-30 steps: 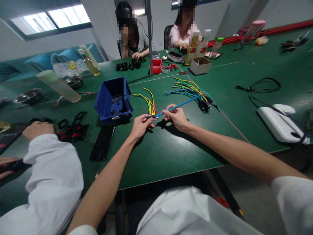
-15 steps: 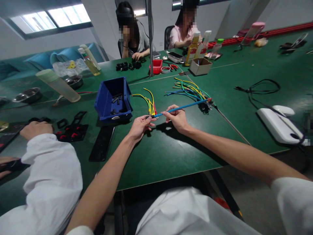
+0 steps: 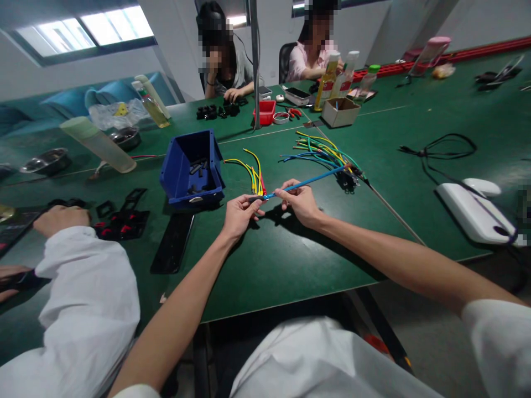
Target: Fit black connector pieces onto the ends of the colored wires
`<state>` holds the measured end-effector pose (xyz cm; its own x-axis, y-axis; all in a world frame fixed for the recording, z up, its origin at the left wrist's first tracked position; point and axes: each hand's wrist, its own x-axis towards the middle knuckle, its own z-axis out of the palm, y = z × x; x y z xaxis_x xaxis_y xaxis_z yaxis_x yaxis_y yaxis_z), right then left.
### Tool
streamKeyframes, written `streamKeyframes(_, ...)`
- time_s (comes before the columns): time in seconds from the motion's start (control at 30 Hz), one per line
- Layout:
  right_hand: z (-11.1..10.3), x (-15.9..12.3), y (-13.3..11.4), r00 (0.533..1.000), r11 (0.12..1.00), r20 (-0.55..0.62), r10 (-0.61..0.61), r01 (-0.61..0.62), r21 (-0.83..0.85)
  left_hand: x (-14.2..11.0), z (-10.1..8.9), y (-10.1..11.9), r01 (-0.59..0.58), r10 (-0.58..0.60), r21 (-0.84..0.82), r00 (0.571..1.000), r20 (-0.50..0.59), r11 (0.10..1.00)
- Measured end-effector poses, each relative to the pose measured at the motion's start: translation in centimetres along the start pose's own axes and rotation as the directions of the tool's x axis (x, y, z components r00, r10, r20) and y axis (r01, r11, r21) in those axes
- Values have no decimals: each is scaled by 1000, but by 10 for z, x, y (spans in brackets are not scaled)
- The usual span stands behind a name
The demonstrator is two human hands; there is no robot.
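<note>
My left hand (image 3: 239,213) pinches a small black piece at the near end of a blue wire (image 3: 315,178). My right hand (image 3: 299,200) grips the same wire a little farther along, fingers closed round it. The wire slants up to the right, its far end over a pile of blue, green and yellow wires (image 3: 323,152). Just behind my hands lies a small bundle of yellow wires (image 3: 251,168). A blue bin (image 3: 191,168) with small black pieces inside stands to the left of them on the green table (image 3: 269,260).
A co-worker's white sleeve (image 3: 83,287) and hand reach over black plastic frames (image 3: 122,218) at the left. Two people sit at the far side. Bottles (image 3: 99,145), metal bowls, a red box (image 3: 264,111), a cardboard box (image 3: 340,111) and a white device (image 3: 473,210) with a black cable stand about.
The blue wire has slid slightly leftward through my hands, its far end dropping a little. My hands stay nearly in place.
</note>
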<state>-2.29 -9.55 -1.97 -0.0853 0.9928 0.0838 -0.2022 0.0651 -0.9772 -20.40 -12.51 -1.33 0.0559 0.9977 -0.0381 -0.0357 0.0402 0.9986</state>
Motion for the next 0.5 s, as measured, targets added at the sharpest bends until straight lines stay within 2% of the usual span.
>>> streamKeyframes(0.23, -1, 2, 4, 997, 993, 6, 80, -80, 83, 0, 0, -1, -42, 43, 55, 999, -11, 998)
streamKeyframes(0.5, 3, -2, -5, 991, 981, 58, 117, -125, 148, 0, 0, 0, -45, 45, 34, 999, -7, 998)
